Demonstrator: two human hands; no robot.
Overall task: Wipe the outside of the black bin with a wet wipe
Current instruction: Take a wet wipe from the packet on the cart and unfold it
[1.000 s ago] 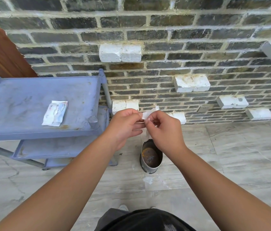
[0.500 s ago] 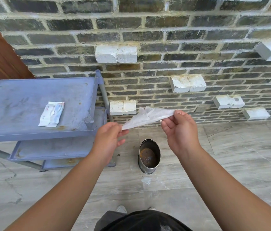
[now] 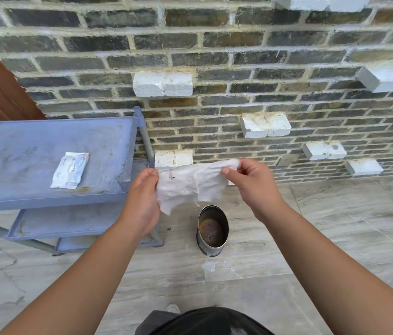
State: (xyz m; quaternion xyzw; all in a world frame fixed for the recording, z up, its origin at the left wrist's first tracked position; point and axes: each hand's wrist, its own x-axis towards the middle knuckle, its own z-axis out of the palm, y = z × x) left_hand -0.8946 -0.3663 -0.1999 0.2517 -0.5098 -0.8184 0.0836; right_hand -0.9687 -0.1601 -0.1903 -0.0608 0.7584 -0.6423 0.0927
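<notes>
Left hand and right hand each pinch a top corner of the wet wipe, spread flat. Bin stands upright on floor directly below grip, slightly nearer right hand.

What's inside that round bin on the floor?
The bin looks empty: its bottom shows only a rusty brown patch. The near inner wall is hidden by the rim, and the wipe hangs above without covering the opening.
</notes>
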